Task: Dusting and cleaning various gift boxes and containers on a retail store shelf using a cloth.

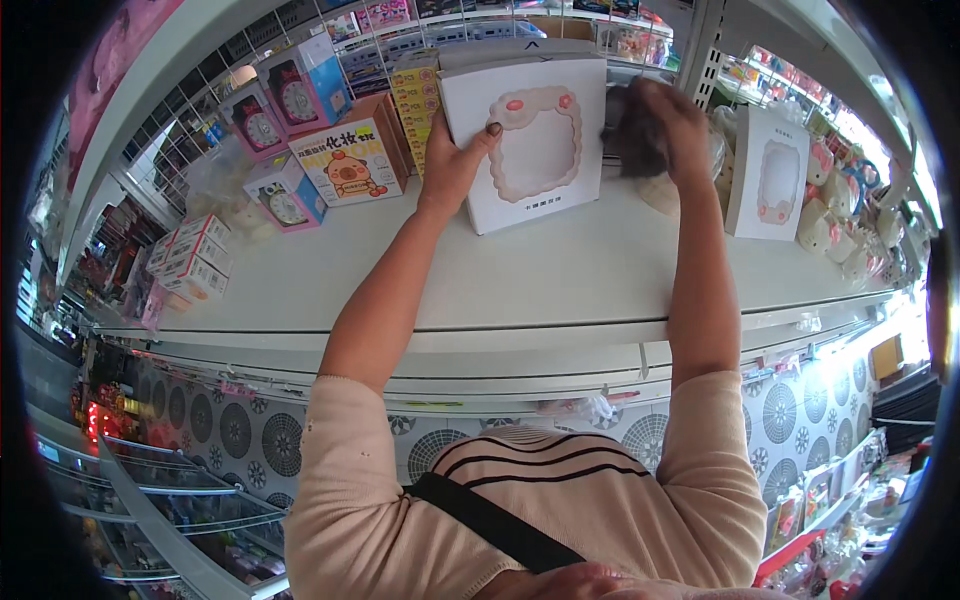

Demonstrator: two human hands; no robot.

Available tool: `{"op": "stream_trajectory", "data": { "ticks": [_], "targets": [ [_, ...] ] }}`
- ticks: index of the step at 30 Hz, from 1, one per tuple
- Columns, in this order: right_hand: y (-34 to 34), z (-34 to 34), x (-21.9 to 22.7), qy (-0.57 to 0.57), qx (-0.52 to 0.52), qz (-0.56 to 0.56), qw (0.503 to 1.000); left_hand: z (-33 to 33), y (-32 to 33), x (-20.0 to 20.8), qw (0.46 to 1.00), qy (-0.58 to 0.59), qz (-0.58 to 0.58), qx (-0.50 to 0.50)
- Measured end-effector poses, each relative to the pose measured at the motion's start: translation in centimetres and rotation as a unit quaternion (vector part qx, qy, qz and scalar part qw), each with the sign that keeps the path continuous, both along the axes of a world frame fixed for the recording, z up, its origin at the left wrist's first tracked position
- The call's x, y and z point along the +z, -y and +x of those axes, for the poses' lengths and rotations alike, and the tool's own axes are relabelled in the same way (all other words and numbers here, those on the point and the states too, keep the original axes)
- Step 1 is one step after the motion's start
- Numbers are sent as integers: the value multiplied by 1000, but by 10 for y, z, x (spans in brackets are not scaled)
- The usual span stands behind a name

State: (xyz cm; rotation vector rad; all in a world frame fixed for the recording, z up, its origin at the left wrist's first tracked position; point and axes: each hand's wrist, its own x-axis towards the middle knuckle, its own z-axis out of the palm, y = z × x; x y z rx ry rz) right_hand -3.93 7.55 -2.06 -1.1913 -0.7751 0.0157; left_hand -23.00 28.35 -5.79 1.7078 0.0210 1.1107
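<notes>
Head view: a large white box (pixel 540 205) stands upright and slightly askew over a pale shelf (pixel 560 280), and serves here as the centre of the dial, with 12 o'clock toward the top. Its front carries a scalloped, pale pink frame shape. Whether its lower edge bears on the shelf cannot be told.

At 9 o'clock the person's left hand (pixel 452 168) grasps the box by its side edge, thumb pressed on the front, the other fingers mostly hidden behind. At 3 o'clock the right hand (pixel 683 120) is clutching a dark, bunched cloth (pixel 637 135), blurred, close to the box's right edge; whether cloth and box touch is unclear.

Just past the left hand, toward 10 o'clock, stands a yellow carton (pixel 413 100). Farther out at 9 o'clock is a white box with a cartoon animal (pixel 350 168), with pink-and-blue boxes (pixel 303 85) beyond it toward 10. Small red-and-white cartons (pixel 197 265) sit at 8 o'clock. Beyond the right hand, a second white box (pixel 768 180) stands at 3 o'clock, with pale toys (pixel 830 215) next to it. A wire grid (pixel 365 70) backs the shelf.
</notes>
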Motion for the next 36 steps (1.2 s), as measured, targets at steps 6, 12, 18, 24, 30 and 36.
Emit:
{"op": "stream_trajectory", "data": {
  "ticks": [6, 12, 18, 24, 30, 36],
  "targets": [
    [-8, -13, -18, 275, 5, -543, 793, 1, -8, -2, 1000, 16, 23, -2],
    [-4, -6, -41, 383, 6, -596, 706, 4, -6, -1, 999, 22, 38, -4],
    [-15, -7, -42, 391, 2, -665, 636, 6, -11, -4, 999, 24, 29, -20],
    [13, -20, -2, 249, 180, -435, 846, -1, -4, 0, 998, 32, 52, -9],
    [16, -21, 10, 68, 65, 200, 975, -9, 13, 5, 994, 20, 102, -31],
    [-2, -60, 15, 166, -256, 131, 943, -11, 22, 1, 988, 1, 135, -81]
  ]
}}
